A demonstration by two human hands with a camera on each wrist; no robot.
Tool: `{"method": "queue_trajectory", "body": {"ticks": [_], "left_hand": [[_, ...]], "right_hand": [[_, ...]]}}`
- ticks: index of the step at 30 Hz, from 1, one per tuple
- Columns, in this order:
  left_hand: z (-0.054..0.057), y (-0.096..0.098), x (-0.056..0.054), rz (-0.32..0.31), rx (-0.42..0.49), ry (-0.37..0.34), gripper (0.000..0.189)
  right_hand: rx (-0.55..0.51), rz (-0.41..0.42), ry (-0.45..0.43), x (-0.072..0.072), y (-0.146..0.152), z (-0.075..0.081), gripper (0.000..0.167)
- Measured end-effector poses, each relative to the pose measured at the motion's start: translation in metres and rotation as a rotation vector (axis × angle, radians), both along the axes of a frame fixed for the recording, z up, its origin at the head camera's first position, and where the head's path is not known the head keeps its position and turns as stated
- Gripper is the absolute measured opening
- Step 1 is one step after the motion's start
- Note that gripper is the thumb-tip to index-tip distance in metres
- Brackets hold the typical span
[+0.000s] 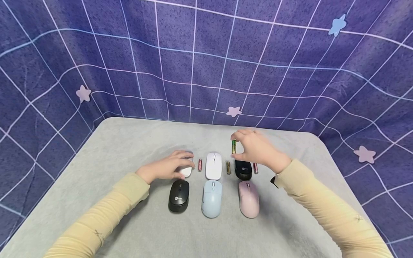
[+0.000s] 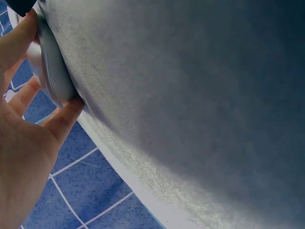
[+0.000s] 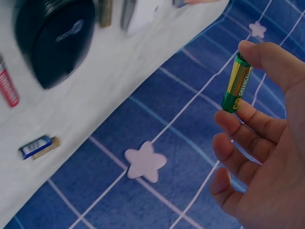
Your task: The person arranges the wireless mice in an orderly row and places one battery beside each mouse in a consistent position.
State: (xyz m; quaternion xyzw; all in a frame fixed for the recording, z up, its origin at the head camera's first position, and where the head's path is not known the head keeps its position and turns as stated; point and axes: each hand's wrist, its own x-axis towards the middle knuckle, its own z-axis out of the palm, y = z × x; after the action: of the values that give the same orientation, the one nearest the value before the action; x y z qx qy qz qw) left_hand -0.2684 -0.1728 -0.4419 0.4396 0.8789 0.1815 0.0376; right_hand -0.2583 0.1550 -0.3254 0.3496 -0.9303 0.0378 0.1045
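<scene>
My left hand [image 1: 171, 165] grips a white computer mouse [image 1: 185, 171] at the left end of the back row. In the left wrist view, thumb and fingers hold this mouse [image 2: 56, 67] by its sides; much of it is hidden by the hand in the head view. Raised over the far side of the table, my right hand [image 1: 256, 147] pinches a green and gold battery [image 3: 237, 83] between thumb and fingertip. Just below that hand lies a black mouse [image 1: 243, 170], its far end covered by the hand.
Between the back-row mice lie a red battery [image 1: 200, 165], a second white mouse [image 1: 213, 166] and a gold battery [image 1: 228, 167]. Another red battery [image 1: 256, 168] is at right. In front sit black [image 1: 179, 196], light blue [image 1: 212, 199] and pink [image 1: 249, 199] mice. Blue-and-gold batteries [image 3: 39, 147] lie near the table edge.
</scene>
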Motion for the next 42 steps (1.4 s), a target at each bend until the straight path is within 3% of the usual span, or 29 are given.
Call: {"method": "queue_trajectory", "body": {"ticks": [8,20,42], "left_hand": [[0.001,0.000,0.001,-0.001,0.007,0.001,0.048],[0.000,0.000,-0.001,-0.005,0.012,0.009,0.049],[0.001,-0.001,-0.002,-0.030,0.016,0.038,0.050]], "right_hand": [[-0.042,0.060,0.039,0.013,-0.016,0.001,0.052],[-0.024,0.060,-0.012,0.035,-0.041,-0.002,0.048],[0.050,0.099,-0.051,0.060,-0.085,-0.047,0.052]]}}
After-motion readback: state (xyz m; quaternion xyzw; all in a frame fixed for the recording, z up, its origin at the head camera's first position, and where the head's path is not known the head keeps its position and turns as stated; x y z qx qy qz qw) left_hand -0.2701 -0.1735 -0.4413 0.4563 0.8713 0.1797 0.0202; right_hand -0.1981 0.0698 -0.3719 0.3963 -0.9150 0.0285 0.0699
